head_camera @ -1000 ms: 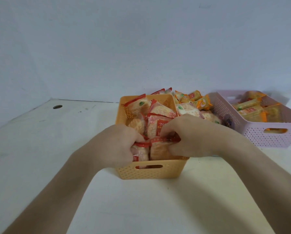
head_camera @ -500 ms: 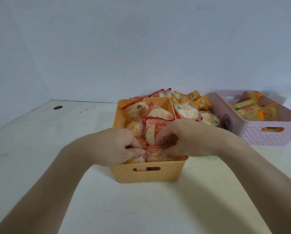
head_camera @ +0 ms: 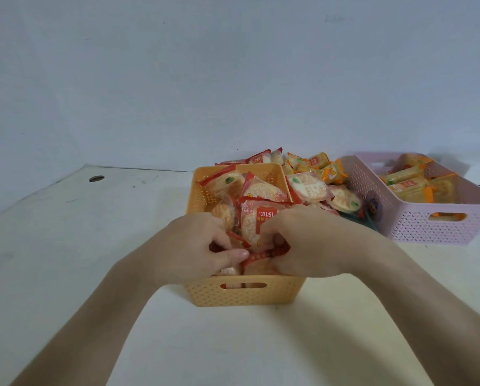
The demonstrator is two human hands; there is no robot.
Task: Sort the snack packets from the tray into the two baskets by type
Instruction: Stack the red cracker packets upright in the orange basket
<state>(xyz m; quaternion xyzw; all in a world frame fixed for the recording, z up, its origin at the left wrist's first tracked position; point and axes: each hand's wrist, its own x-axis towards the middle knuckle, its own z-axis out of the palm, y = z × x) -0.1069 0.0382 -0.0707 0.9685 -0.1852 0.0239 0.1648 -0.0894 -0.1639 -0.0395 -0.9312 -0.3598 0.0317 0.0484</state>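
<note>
White table (head_camera: 66, 246), two baskets (head_camera: 244, 295) (head_camera: 428, 227), two hands (head_camera: 200, 246) (head_camera: 311, 243) pinching one packet (head_camera: 264, 256)

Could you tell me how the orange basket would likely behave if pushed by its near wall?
The orange basket would probably slide rather than tip: it sits low and wide on the smooth table. It is likely light, being perforated plastic filled with small cracker packets.

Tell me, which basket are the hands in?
The orange basket, the near one. The left hand and right hand pinch a red packet inside it. The pink basket stands off to the right, untouched.
</note>
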